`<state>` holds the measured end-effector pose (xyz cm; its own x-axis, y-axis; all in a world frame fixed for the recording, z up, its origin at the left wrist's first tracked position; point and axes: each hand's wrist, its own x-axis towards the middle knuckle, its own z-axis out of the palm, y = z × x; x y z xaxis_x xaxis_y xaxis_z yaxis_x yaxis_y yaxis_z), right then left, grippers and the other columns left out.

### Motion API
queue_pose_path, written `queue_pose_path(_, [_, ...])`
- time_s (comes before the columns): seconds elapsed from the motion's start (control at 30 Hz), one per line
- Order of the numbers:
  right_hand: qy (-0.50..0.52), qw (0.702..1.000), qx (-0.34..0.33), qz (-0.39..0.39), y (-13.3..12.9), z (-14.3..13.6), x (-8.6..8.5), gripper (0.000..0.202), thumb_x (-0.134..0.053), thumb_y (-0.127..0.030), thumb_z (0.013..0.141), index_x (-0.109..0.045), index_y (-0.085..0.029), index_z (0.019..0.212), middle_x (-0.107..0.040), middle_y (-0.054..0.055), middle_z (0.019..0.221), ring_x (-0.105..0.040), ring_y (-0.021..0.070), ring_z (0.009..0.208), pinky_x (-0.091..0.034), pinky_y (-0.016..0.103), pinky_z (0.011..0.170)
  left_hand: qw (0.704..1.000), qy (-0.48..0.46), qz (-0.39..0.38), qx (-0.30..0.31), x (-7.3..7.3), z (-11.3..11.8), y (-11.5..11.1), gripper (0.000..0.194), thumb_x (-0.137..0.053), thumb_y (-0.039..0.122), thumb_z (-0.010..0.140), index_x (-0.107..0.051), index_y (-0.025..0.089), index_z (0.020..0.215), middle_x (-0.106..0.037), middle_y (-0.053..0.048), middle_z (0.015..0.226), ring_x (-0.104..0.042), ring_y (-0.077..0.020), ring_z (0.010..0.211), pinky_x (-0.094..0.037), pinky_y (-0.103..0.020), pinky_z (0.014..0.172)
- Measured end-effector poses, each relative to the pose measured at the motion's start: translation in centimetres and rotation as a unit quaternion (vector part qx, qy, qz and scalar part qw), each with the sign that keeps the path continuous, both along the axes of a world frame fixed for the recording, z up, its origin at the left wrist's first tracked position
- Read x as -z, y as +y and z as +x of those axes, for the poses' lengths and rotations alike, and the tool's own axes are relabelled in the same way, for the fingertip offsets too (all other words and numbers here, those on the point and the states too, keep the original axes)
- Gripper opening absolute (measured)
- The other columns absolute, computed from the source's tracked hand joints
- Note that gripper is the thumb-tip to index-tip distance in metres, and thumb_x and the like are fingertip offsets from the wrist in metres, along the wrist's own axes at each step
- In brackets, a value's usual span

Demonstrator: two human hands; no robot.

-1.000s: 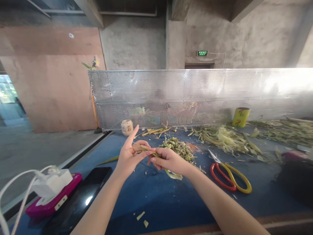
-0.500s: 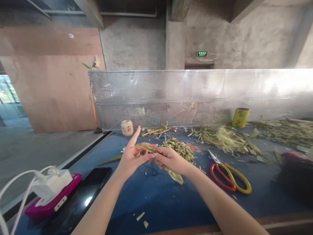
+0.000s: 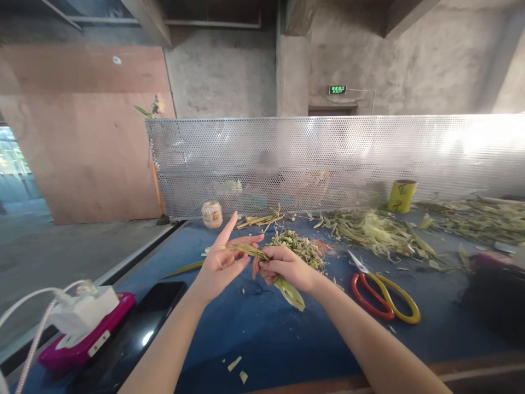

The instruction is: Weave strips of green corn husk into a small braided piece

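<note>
Have a strip [image 3: 251, 250] pinched between the thumb and fingers of the right hand [image 3: 285, 267], above the mat [image 3: 262, 339]. Crosses leftward from there to the left hand [image 3: 221, 267], spread with forefinger raised and thumb parted from the other fingers. Lies against the inner side of that hand, by the base of the forefinger; cannot tell, at this blur, of any grip there. Runs slantwise along its length, from far left to near right, bridging the narrow gap between both hands. Disappears within the right hand and comes out below, drooping to the near right over the mat. Sits nearer the right hand at its middle, with only the thin left end by the left hand.

Looks long, narrow and flat, like a dried leaf, folded or bunched into layers along the left stretch. Shows dull green-brown and straw there, then widens to a smoother, paler yellow-green blade at the near end. Seems pliable, to judge by the bend around the right hand. Lies near and left of a heap [image 3: 301, 249] of plant scraps, with scissors [image 3: 371, 272] farther right, handles nearest, and a phone [image 3: 129, 331] to the near left.
</note>
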<state>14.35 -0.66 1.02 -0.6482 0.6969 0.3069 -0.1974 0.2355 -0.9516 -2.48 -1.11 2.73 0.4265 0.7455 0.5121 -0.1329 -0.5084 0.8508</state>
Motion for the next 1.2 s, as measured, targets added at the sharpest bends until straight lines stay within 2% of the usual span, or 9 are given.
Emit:
queue_pose_path(0.17, [0.002, 0.999, -0.037, -0.01, -0.1, -0.1, 0.0, 0.017, -0.046, -0.021, 0.079, -0.053, -0.011, 0.067, -0.032, -0.006, 0.049, -0.028, 0.0039, 0.044, -0.022, 0.021, 0.045, 0.997, 0.023, -0.01, -0.069, 0.0, 0.2, 0.1, 0.08, -0.06, 0.023, 0.072, -0.012, 0.023, 0.136, -0.066, -0.006, 0.089, -0.06, -0.0175, 0.083, -0.048, -0.03, 0.074])
queue_pose_path(0.33, [-0.015, 0.999, -0.036, -0.015, -0.2, -0.3, 0.2, 0.018, -0.048, -0.022, 0.079, -0.052, -0.011, 0.066, -0.038, -0.004, 0.051, -0.03, 0.0037, 0.043, -0.023, 0.021, 0.045, 0.997, -0.01, 0.028, -0.073, 0.3, 0.2, 0.5, 0.078, -0.063, 0.02, 0.069, -0.019, 0.02, 0.134, -0.063, 0.0, 0.068, -0.06, -0.0149, 0.07, -0.048, -0.027, 0.066])
queue_pose_path(0.47, [-0.018, 1.0, -0.023, -0.001, -0.1, -0.3, 0.3, 0.019, -0.047, -0.024, 0.08, -0.052, -0.011, 0.066, -0.037, -0.004, 0.052, -0.031, 0.0042, 0.046, -0.025, 0.021, 0.047, 0.985, 0.03, 0.095, -0.139, 0.7, 0.1, 0.8, 0.072, -0.061, 0.019, 0.07, -0.023, 0.02, 0.131, -0.064, 0.0, 0.069, -0.06, -0.0154, 0.075, -0.047, -0.03, 0.072])
queue_pose_path(0.57, [-0.014, 1.0, -0.01, 0.012, 0.0, -0.4, 0.3, 0.021, -0.047, -0.026, 0.08, -0.052, -0.011, 0.067, -0.035, -0.005, 0.052, -0.032, 0.0045, 0.046, -0.027, 0.021, 0.048, 0.955, 0.091, 0.182, -0.217, 1.0, 0.0, 1.1, 0.059, -0.059, 0.019, 0.071, -0.035, 0.02, 0.125, -0.065, -0.004, 0.081, -0.059, -0.0167, 0.084, -0.045, -0.033, 0.08])
queue_pose_path(0.63, [-0.02, 1.0, -0.016, 0.01, -0.1, -0.4, 0.3, 0.022, -0.047, -0.027, 0.081, -0.052, -0.011, 0.066, -0.034, -0.005, 0.05, -0.031, 0.0043, 0.045, -0.027, 0.021, 0.048, 0.942, 0.094, 0.221, -0.235, 1.2, 0.1, 1.1, 0.051, -0.058, 0.02, 0.071, -0.043, 0.02, 0.12, -0.065, -0.006, 0.09, -0.059, -0.0175, 0.086, -0.045, -0.034, 0.08])
queue_pose_path(0.73, [-0.048, 0.999, -0.021, -0.006, -0.3, -0.5, 0.2, 0.022, -0.047, -0.025, 0.08, -0.05, -0.012, 0.064, -0.034, -0.005, 0.05, -0.031, 0.0042, 0.045, -0.026, 0.021, 0.047, 0.95, 0.039, 0.223, -0.216, 1.2, 0.3, 0.9, 0.059, -0.06, 0.02, 0.071, -0.036, 0.021, 0.125, -0.067, -0.004, 0.08, -0.058, -0.0177, 0.084, -0.046, -0.033, 0.078])
queue_pose_path(0.93, [-0.084, 0.996, -0.01, -0.013, -0.5, -0.5, 0.2, 0.021, -0.047, -0.025, 0.08, -0.05, -0.011, 0.065, -0.043, -0.002, 0.057, -0.037, 0.0039, 0.047, -0.03, 0.021, 0.05, 0.972, -0.074, 0.142, -0.17, 0.9, 0.7, 0.4, 0.083, -0.065, 0.017, 0.067, -0.017, 0.022, 0.134, -0.068, -0.001, 0.067, -0.056, -0.0176, 0.079, -0.046, -0.03, 0.065])
queue_pose_path(1.03, [-0.102, 0.994, -0.027, -0.012, -0.4, -0.4, 0.2, 0.021, -0.048, -0.026, 0.079, -0.052, -0.011, 0.065, -0.045, -0.001, 0.058, -0.039, 0.0042, 0.048, -0.032, 0.02, 0.051, 0.977, -0.046, 0.137, -0.154, 1.1, 0.8, 0.8, 0.082, -0.065, 0.018, 0.067, -0.018, 0.023, 0.134, -0.067, 0.0, 0.065, -0.054, -0.0176, 0.077, -0.043, -0.029, 0.061])
queue_pose_path(1.2, [-0.138, 0.988, -0.067, -0.025, -0.5, -0.6, 0.2, 0.02, -0.051, -0.028, 0.076, -0.053, -0.01, 0.067, -0.046, -0.001, 0.057, -0.044, 0.0059, 0.052, -0.036, 0.021, 0.054, 0.962, 0.093, 0.198, -0.164, 1.7, 0.8, 1.4, 0.081, -0.062, 0.02, 0.069, -0.015, 0.021, 0.135, -0.069, -0.001, 0.067, -0.051, -0.0174, 0.074, -0.039, -0.03, 0.063])
